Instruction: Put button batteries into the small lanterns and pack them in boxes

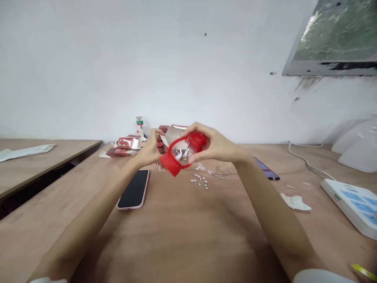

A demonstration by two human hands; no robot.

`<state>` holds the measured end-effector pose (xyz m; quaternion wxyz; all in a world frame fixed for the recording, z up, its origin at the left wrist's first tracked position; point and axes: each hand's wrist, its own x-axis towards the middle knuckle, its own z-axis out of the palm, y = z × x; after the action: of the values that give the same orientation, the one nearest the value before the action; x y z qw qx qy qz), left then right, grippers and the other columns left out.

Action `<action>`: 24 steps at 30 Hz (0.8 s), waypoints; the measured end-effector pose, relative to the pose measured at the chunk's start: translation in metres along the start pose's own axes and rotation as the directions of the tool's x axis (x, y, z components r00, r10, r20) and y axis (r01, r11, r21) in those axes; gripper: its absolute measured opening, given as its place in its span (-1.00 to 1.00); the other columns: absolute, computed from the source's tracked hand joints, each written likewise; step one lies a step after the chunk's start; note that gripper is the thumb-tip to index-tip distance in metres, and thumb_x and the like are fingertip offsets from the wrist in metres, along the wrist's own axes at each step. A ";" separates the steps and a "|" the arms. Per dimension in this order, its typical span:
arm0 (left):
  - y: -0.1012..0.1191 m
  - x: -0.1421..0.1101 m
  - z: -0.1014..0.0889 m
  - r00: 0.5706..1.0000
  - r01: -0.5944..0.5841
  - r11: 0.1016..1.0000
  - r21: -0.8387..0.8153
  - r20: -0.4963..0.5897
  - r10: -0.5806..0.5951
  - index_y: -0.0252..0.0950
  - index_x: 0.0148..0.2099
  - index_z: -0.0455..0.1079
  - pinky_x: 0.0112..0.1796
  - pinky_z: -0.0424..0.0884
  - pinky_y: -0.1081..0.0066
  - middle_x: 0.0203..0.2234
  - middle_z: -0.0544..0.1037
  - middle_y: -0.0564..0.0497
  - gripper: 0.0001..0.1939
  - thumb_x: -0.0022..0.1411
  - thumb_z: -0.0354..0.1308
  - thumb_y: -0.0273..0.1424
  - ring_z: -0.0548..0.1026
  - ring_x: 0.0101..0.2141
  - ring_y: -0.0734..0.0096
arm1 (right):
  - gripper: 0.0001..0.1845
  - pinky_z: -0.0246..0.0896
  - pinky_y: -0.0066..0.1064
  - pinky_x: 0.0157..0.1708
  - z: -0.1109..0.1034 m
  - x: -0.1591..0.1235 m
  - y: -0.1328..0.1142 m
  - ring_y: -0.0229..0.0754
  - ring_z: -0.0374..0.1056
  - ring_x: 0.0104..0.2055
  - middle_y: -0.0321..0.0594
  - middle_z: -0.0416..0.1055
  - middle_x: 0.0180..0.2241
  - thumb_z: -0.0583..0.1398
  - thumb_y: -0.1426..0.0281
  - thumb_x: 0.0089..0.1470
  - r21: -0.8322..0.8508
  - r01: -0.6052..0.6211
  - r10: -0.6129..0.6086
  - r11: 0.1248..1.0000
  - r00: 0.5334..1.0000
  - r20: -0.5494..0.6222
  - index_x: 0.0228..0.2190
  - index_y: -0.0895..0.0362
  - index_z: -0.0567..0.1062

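Two bare hands, two phones, one red-framed object, one upright tube, one crumpled tissue and some nine or ten small pale discs can be counted, the discs lying too close together for a surer figure. Taking the pink-edged phone (134,190) as the landmark, the red-framed object (183,152) is raised above the tabletop (182,232), beyond that phone and to its right. It is glossy red, tilted, with a curved rim around a clear, rounded middle, a ribbed red part at its upper right end and a broad, blunt red part at its lower left; something shiny shows through the clear wall, too blurred to name. The right hand (210,143) has fingers and thumb closed around the ribbed end. The left hand (150,149), beyond the pink-edged phone, has thumb and forefinger bent in a wide curve; whether it grips or touches anything cannot be told. Past the same phone stand the tube (139,125), white and green, and glossy red cardboard cartons (127,142), their number unclear. To its right lie the flat round discs (200,179), a tangle of thin metallic pieces (220,172), and, farther over, the second phone (266,169), the soft white tissue (296,202) and a white plastic box (353,204) with blue panels and a cable (306,159). The tabletop is brown and wood-like.
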<state>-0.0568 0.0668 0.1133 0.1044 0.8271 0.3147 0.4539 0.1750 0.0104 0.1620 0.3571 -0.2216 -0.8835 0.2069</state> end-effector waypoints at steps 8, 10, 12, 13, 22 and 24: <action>0.022 -0.006 0.011 0.993 0.036 0.999 0.018 0.111 -0.038 -0.21 -0.16 0.00 -0.38 0.40 0.36 -0.20 0.24 -0.02 -0.31 -0.20 0.38 -0.21 0.39 -0.32 0.38 | -0.48 0.26 -0.30 -0.34 -0.015 -0.004 0.009 -0.13 0.30 -0.25 -0.18 0.33 -0.21 0.29 0.16 -0.16 -0.168 -0.312 0.265 0.935 0.930 -0.255 -0.18 0.09 0.28; 0.020 -0.007 0.015 0.992 0.045 0.999 0.011 0.116 -0.045 -0.21 -0.14 -0.01 -0.34 0.42 0.33 -0.18 0.22 -0.02 -0.31 -0.19 0.37 -0.22 0.39 -0.26 0.33 | -0.42 0.25 -0.29 -0.35 -0.010 -0.002 0.014 -0.11 0.29 -0.25 -0.16 0.32 -0.20 0.31 0.20 -0.20 -0.234 -0.374 0.306 0.898 0.910 -0.278 -0.16 0.10 0.24; 0.017 -0.009 0.021 0.989 0.059 0.998 0.008 0.137 -0.059 -0.21 -0.14 -0.02 -0.32 0.43 0.30 -0.17 0.22 -0.03 -0.31 -0.18 0.37 -0.21 0.39 -0.23 0.31 | -0.38 0.23 -0.30 -0.34 -0.001 0.000 0.018 -0.10 0.29 -0.24 -0.14 0.30 -0.18 0.33 0.24 -0.24 -0.288 -0.383 0.300 0.878 0.908 -0.292 -0.16 0.11 0.22; 0.015 -0.010 0.024 0.986 0.074 0.997 -0.002 0.152 -0.073 -0.22 -0.14 -0.02 -0.31 0.44 0.29 -0.17 0.22 -0.03 -0.32 -0.18 0.36 -0.21 0.39 -0.23 0.31 | -0.38 0.22 -0.30 -0.33 0.005 0.002 0.019 -0.10 0.29 -0.23 -0.13 0.29 -0.17 0.34 0.27 -0.26 -0.318 -0.369 0.279 0.873 0.914 -0.294 -0.16 0.12 0.21; 0.015 -0.020 0.046 0.965 0.183 0.965 -0.186 0.223 -0.140 -0.21 0.01 -0.05 -0.15 0.44 0.18 -0.04 0.22 -0.12 -0.25 -0.13 0.34 -0.31 0.38 -0.07 0.19 | -0.50 0.12 -0.39 -0.38 0.032 0.016 0.031 -0.08 0.30 -0.25 -0.11 0.35 -0.23 0.33 0.41 -0.21 -0.588 -0.276 0.296 0.760 0.953 -0.065 -0.20 0.20 0.27; 0.015 -0.020 0.046 0.957 0.195 0.958 -0.209 0.253 -0.139 -0.21 0.10 -0.06 -0.15 0.44 0.18 -0.02 0.24 -0.14 -0.19 -0.12 0.34 -0.32 0.40 -0.06 0.17 | -0.68 0.08 -0.43 -0.43 0.031 0.017 0.037 -0.14 0.30 -0.32 -0.18 0.37 -0.33 0.28 0.44 -0.14 -0.591 -0.230 0.308 0.773 0.951 0.033 -0.29 0.19 0.34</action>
<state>-0.0211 0.0485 0.0808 0.2752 0.8274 0.3140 0.3756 0.1505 0.0430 0.1313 0.1818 -0.4301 -0.8843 -0.0097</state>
